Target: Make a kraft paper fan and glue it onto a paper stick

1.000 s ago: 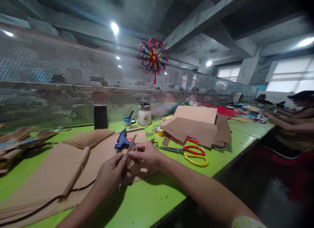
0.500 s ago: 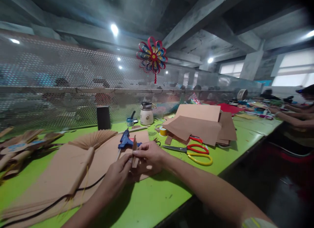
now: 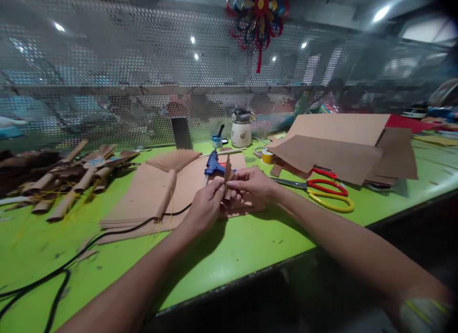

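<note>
Both hands meet over brown paper sheets near the middle of the green table. My left hand pinches the lower left side of a small folded brown paper piece, which stands upright. On its right side, my right hand grips the same piece between thumb and fingers. Just behind it lies a blue glue gun. To the left, a pleated paper fan with a rolled paper handle rests on stacked brown sheets.
Scissors with red and yellow handles lie right of my right hand, before large brown sheets. Yellow tape, a white jug and a dark phone stand behind. Paper rolls and a black cable are left.
The view has tilted down and turned left, so the table things appear higher and further right. Both hands still hold the folded paper piece.
</note>
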A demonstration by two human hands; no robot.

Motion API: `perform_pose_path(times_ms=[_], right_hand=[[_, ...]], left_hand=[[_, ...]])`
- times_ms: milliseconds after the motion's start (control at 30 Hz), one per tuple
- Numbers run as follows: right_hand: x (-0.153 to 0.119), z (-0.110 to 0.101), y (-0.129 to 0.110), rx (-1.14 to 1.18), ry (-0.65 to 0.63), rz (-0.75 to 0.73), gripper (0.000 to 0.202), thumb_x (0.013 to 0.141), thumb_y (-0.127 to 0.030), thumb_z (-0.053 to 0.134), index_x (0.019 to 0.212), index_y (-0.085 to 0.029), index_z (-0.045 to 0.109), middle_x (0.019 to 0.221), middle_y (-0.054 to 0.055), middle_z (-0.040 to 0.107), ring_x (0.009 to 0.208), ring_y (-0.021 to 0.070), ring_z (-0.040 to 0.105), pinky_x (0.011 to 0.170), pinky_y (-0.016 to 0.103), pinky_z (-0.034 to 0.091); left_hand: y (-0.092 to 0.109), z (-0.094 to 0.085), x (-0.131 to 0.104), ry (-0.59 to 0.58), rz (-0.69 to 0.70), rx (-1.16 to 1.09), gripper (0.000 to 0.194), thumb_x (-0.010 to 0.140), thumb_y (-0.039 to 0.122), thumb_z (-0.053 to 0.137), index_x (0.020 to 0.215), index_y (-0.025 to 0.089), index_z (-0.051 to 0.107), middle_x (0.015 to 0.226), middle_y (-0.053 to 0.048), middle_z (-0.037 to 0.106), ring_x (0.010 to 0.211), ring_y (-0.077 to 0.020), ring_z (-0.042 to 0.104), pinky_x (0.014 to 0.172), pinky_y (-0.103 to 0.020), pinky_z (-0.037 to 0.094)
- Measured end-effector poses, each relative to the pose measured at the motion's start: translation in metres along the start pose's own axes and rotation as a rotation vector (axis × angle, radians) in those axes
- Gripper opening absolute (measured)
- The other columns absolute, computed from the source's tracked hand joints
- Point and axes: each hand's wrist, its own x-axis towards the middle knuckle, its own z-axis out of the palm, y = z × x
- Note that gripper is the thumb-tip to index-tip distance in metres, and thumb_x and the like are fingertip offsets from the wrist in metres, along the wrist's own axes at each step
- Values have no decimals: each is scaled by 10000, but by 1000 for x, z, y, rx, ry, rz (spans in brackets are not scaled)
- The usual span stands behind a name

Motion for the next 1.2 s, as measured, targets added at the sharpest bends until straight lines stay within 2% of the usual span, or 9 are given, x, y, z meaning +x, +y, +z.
perform_pose_path(times_ms=[200, 433, 533, 667, 733, 900, 1033, 1100, 1200], right_hand=[[0, 2, -1, -88, 74, 4, 315, 706, -418, 727, 671, -122, 626, 530, -13, 609, 428, 73, 510, 431, 200, 417], [4, -1, -2, -323, 180, -111, 347, 716, -397, 714, 562, -122, 570, 481, -57, 476, 456, 54, 408, 444, 193, 302], [4, -2, -6, -280, 255, -135, 332, 659, -374, 768, 591, -133, 550, 528, -67, 463, 508, 63, 421, 482, 196, 324], [2, -5, -8, -92, 121, -110, 267, 700, -349, 749, 804, -127, 643, 681, -21, 581, 603, 87, 507, 566, 217, 395], [1, -6, -7, -38, 90, -112, 253, 703, -336, 751, 792, -118, 660, 687, -10, 594, 595, 84, 507, 572, 221, 395], [3, -7, -5, 1, 153, -164, 256, 665, -336, 780, 710, -114, 661, 619, -10, 599, 512, 72, 469, 493, 211, 362], [4, -4, -3, 14, 148, -97, 308, 715, -413, 731, 714, -115, 656, 609, 0, 606, 510, 79, 508, 492, 211, 381], [5, -3, -2, -22, 210, -67, 385, 760, -490, 665, 692, -112, 644, 567, 3, 589, 490, 87, 519, 481, 216, 390], [6, -4, -5, -78, 351, -165, 375, 784, -494, 633, 748, -120, 637, 542, -17, 567, 461, 84, 503, 463, 219, 401]], left_hand=[[-7, 0, -3, -37, -18, 112, 264, 909, 385, 435, 940, 179, 598, 755, -32, 637, 646, -157, 603, 604, -264, 504], [-3, 7, -2, -71, -60, -79, 238, 906, 369, 441, 965, 164, 549, 784, -56, 659, 635, -167, 647, 604, -313, 551], [4, 7, -3, -36, -81, -77, 213, 898, 365, 466, 979, 176, 522, 805, -53, 676, 630, -161, 660, 624, -335, 569], [13, 7, -4, -38, -120, -136, 220, 871, 393, 510, 907, 176, 498, 799, -56, 693, 612, -172, 672, 593, -346, 577], [16, 8, -4, -48, -132, -187, 242, 842, 401, 553, 874, 166, 504, 757, -52, 692, 595, -169, 668, 586, -331, 573], [13, 8, -1, -45, -247, -371, 311, 778, 429, 640, 879, 147, 556, 717, -43, 680, 597, -146, 656, 554, -251, 538], [9, 5, 0, -40, -324, -483, 313, 740, 395, 694, 873, 134, 584, 687, -44, 675, 556, -135, 642, 569, -256, 537], [8, 4, 1, -11, -334, -498, 266, 754, 352, 687, 868, 131, 593, 697, -55, 681, 558, -127, 641, 552, -227, 521], [10, 3, 0, 28, -347, -485, 210, 792, 309, 645, 904, 139, 593, 710, -62, 687, 549, -121, 635, 514, -201, 494]])
